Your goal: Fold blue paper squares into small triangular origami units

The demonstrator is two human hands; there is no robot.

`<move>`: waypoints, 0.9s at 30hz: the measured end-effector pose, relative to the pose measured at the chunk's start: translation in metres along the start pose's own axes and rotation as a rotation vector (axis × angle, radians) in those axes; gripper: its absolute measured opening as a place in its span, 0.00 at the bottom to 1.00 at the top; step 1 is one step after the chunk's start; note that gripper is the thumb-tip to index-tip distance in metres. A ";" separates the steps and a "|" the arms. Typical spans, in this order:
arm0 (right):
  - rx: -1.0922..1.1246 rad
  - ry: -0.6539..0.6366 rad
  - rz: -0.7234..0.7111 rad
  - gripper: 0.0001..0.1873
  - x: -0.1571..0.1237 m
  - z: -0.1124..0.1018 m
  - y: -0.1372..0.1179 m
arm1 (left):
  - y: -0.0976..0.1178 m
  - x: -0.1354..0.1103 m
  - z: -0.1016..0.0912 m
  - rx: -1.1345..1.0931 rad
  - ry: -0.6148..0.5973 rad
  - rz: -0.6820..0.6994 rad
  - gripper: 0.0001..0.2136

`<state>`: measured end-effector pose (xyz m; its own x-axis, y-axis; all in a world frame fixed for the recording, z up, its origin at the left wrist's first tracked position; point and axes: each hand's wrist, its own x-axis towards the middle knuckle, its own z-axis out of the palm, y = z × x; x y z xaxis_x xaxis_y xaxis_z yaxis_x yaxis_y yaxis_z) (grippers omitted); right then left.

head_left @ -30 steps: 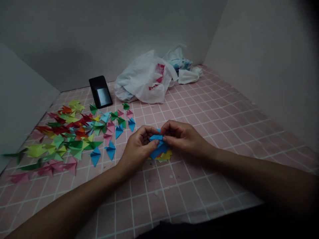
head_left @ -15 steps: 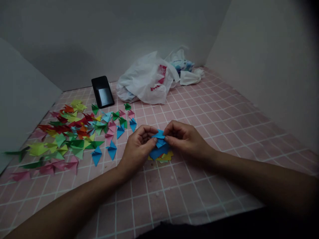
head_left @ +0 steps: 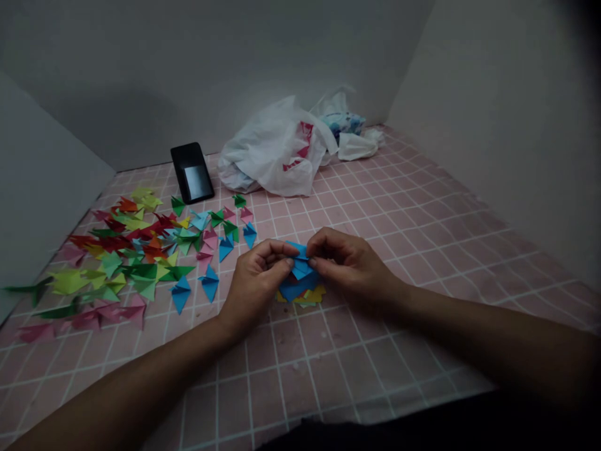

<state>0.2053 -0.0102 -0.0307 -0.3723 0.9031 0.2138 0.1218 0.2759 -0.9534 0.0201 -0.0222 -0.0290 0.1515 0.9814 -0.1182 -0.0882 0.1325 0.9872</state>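
A small piece of blue origami paper (head_left: 303, 268), partly folded, is pinched between my two hands. My left hand (head_left: 258, 275) grips its left side between thumb and forefinger, with the other fingers curled. On the right edge, my right hand (head_left: 352, 266) pinches it with thumb and fingertips. Just below lies a small stack of paper, with a blue sheet (head_left: 297, 290) on top and a yellow sheet (head_left: 317, 294) showing at its edge. To the left of my left hand sit several folded blue paper cranes (head_left: 210, 283).
Many coloured paper cranes (head_left: 145, 250) spread over the left of the pink checked cloth (head_left: 451, 250). A black phone (head_left: 192, 173) leans at the back. Beside it lie a crumpled white plastic bag (head_left: 272, 150) and a blue-patterned packet (head_left: 345, 122). Pale walls enclose the surface.
The fingers of my left hand have shifted slightly on the blue paper, and more of its upper edge shows. My right hand keeps its pinch almost unmoved.
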 end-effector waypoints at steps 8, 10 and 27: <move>0.016 -0.014 -0.009 0.05 0.000 0.001 0.001 | -0.001 0.000 -0.002 -0.005 0.010 0.001 0.05; 0.009 -0.013 -0.006 0.05 -0.001 0.001 0.001 | 0.000 0.000 -0.002 -0.009 0.013 -0.001 0.05; -0.179 -0.010 -0.122 0.08 0.000 -0.002 0.001 | -0.004 0.001 0.000 -0.075 -0.028 -0.009 0.10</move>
<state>0.2069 -0.0091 -0.0314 -0.4031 0.8566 0.3221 0.2361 0.4374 -0.8677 0.0202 -0.0221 -0.0334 0.1801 0.9759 -0.1229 -0.1597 0.1523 0.9754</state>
